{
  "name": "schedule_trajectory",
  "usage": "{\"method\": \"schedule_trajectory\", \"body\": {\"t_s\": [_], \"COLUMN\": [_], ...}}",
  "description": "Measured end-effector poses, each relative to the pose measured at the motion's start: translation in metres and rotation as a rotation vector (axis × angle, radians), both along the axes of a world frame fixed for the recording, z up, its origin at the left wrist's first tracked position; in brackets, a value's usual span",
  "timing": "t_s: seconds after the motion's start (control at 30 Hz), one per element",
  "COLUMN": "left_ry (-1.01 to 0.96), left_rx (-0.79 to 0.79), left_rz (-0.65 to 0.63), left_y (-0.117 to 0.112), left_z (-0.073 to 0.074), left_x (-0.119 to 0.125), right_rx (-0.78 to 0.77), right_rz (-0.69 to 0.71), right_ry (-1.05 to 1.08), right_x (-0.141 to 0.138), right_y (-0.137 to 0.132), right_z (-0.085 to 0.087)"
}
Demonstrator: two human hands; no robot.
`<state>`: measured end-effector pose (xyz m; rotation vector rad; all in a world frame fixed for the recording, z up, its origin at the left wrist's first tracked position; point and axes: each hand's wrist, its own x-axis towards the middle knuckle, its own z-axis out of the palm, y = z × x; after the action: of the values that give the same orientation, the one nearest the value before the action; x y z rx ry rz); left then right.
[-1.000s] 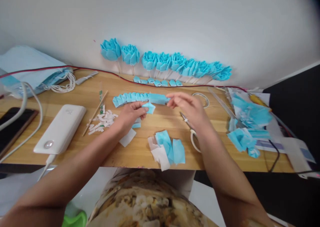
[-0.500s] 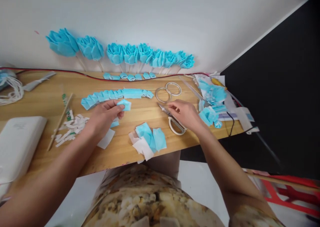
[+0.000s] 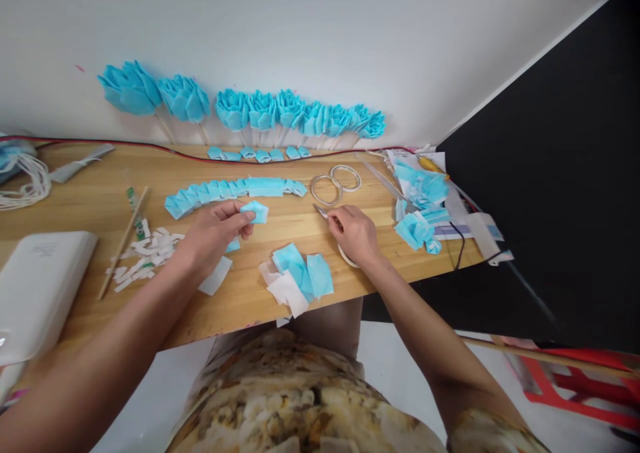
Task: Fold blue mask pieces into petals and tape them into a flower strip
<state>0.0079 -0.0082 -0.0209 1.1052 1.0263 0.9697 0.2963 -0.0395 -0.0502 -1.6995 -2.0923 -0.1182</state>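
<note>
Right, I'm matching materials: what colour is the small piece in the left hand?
The small piece is light blue; it shows best in the head view.

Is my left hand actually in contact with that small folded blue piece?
Touching. The head view shows the left hand pinching the folded blue piece, its thumb tip lying over one edge.

Left fingers (image 3: pixel 236 224) pinch a small folded blue piece (image 3: pixel 257 210) above the surface (image 3: pixel 295 229). Right fingers (image 3: pixel 345 223) over scissors (image 3: pixel 321 211), tips pointing away to the left; grip itself hidden. Behind: row of folded blue pieces (image 3: pixel 207 192), two overlapping rings (image 3: pixel 325 204), blue flowers (image 3: pixel 289 110) on sticks against wall (image 3: pixel 300 26). White strips (image 3: pixel 156 248) beside a thin stick (image 3: pixel 123 243), left. Cut blue and white pieces (image 3: pixel 296 271) near front edge.
</note>
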Motion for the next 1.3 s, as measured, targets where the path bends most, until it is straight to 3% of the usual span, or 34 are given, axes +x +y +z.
{"method": "schedule_trajectory", "body": {"t_s": [0.2,0.33,0.4,0.5,0.6,0.7,0.87,1.3], "left_ry": [0.034,0.044,0.046,0.053,0.053,0.057,0.04,-0.042], "left_rx": [-0.035,-0.038,-0.054,-0.074,-0.093,-0.109,-0.112,-0.128], "left_rz": [-0.017,-0.076,-0.099,-0.105,-0.108,-0.112,-0.116,-0.122], "left_y": [-0.003,-0.005,-0.006,-0.006,-0.007,-0.008,-0.007,-0.006], "left_z": [0.005,0.008,0.008,0.01,0.013,0.014,0.013,0.012], "left_x": [0.002,0.002,0.003,0.003,0.003,0.003,0.003,0.002], "right_rx": [-0.082,0.039,0.155,0.381,0.492,0.543,0.608,0.586], "right_rz": [-0.082,-0.197,-0.112,0.23,0.489,0.618,0.693,0.743], "right_ry": [0.435,0.667,0.591,0.366,0.183,0.087,0.039,-0.046], "right_x": [0.011,0.005,-0.007,-0.033,-0.057,-0.072,-0.082,-0.086], "right_y": [0.006,0.0,-0.005,-0.007,-0.001,0.011,0.022,0.029], "right_z": [-0.001,0.009,0.02,0.041,0.057,0.062,0.055,0.048]}}
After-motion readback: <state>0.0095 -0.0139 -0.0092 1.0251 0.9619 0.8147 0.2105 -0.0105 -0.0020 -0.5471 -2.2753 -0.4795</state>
